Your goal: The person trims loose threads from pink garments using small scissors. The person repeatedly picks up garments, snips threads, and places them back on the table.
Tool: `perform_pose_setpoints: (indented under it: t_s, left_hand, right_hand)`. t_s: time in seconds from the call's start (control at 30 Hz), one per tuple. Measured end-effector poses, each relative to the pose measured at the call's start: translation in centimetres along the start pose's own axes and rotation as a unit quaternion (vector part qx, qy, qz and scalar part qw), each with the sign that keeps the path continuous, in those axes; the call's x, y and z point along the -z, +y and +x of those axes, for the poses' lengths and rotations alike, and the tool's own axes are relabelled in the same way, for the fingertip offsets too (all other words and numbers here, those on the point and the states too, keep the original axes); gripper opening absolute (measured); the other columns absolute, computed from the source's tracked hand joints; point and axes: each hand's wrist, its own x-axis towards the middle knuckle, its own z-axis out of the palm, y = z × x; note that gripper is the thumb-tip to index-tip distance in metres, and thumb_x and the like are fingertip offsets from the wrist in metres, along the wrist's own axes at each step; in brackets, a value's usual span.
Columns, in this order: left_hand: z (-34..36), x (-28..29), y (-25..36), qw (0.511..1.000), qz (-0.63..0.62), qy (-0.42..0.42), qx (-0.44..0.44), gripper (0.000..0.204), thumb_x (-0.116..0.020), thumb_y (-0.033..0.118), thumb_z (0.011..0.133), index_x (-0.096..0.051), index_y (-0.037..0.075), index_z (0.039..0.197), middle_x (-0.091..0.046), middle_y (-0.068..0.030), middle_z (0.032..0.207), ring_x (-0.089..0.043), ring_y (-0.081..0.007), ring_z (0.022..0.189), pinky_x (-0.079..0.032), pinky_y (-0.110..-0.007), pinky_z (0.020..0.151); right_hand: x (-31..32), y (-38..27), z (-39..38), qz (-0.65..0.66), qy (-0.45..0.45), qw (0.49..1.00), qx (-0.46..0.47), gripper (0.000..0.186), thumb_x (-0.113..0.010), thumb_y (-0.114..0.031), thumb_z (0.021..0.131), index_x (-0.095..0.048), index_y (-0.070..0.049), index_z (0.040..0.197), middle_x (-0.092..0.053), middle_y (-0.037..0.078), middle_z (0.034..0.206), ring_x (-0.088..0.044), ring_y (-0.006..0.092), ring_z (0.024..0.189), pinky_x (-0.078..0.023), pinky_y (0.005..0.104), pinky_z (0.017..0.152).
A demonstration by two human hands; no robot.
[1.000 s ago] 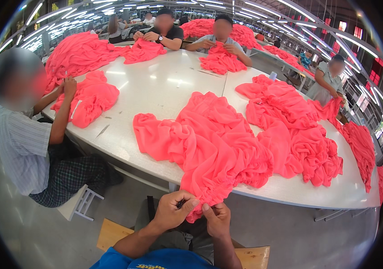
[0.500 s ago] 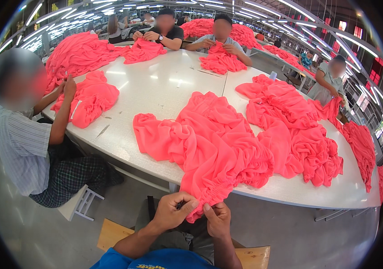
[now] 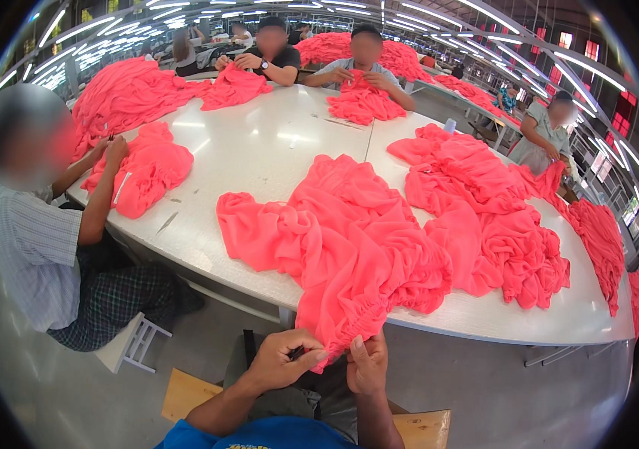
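Note:
A bright coral-pink garment (image 3: 342,232) of thin, gathered cloth lies bunched on the table, its near end hanging over the front edge toward my lap. My left hand (image 3: 283,361) is closed at the left side of that hanging end, thumb and forefinger pinched at the cloth. Something dark shows between its fingers; whether it is a small tool or just a gap, I cannot tell. Across from it, my right hand (image 3: 368,364) grips the elastic-looking gathered edge, thumb on top. The fingers beneath the cloth are partly hidden.
The big pale table (image 3: 252,157) carries more pink garments (image 3: 484,209) at right and a tall heap (image 3: 128,93) at far left. A seated co-worker (image 3: 31,247) handles cloth on the left; others work along the far side and right. A small pale cup (image 3: 450,126) stands at the back.
The view has shifted slightly. My right thumb has moved a little to the right along the gathered edge, and both hands stay at the cloth.

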Motion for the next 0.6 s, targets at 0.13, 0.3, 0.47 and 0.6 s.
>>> perform_pose_setpoints:
  t_s: [0.13, 0.3, 0.47, 0.6]
  left_hand:
    - [-0.6, 0.6, -0.8, 0.999, 0.027, 0.000, 0.022, 0.007, -0.072, 0.007, 0.089, -0.068, 0.002, 0.085, -0.063, -0.0016, 0.075, -0.052, -0.0057, 0.065, -0.041, -0.022, 0.059]
    - [-1.3, 1.1, -2.0, 1.000, 0.021, 0.012, 0.011, 0.004, -0.072, 0.003, 0.088, -0.069, 0.001, 0.087, -0.064, -0.0030, 0.080, -0.051, -0.0045, 0.065, -0.039, -0.022, 0.057]
    - [0.2, 0.6, -0.6, 0.986, 0.087, 0.124, -0.072, 0.010, -0.073, 0.002, 0.086, -0.070, 0.001, 0.096, -0.067, -0.0065, 0.095, -0.048, -0.0043, 0.064, -0.038, -0.021, 0.056]
    - [1.5, 0.1, 0.4, 0.983, 0.113, 0.102, -0.105, 0.019, -0.075, 0.003, 0.084, -0.069, 0.001, 0.102, -0.067, -0.0076, 0.101, -0.048, -0.0042, 0.064, -0.039, -0.020, 0.057]
  right_hand:
    - [-0.7, -0.5, 0.4, -0.004, 0.005, 1.000, 0.011, 0.057, -0.061, -0.004, 0.097, -0.034, 0.000, 0.146, -0.050, 0.012, 0.142, -0.051, 0.0210, 0.129, -0.038, 0.0384, 0.110]
    - [-1.2, -0.2, 0.6, -0.017, 0.009, 1.000, 0.003, 0.059, -0.061, -0.004, 0.097, -0.032, -0.001, 0.148, -0.048, 0.011, 0.144, -0.050, 0.0195, 0.129, -0.040, 0.0366, 0.109]
    - [-1.4, 0.6, 0.5, -0.110, -0.046, 0.993, -0.003, 0.056, -0.059, -0.005, 0.099, -0.031, -0.001, 0.147, -0.050, 0.009, 0.140, -0.050, 0.0157, 0.126, -0.041, 0.0330, 0.106]
    - [-1.7, 1.2, 0.2, -0.149, -0.094, 0.984, -0.005, 0.054, -0.056, -0.005, 0.100, -0.031, -0.001, 0.148, -0.050, 0.010, 0.140, -0.051, 0.0155, 0.125, -0.043, 0.0326, 0.103]
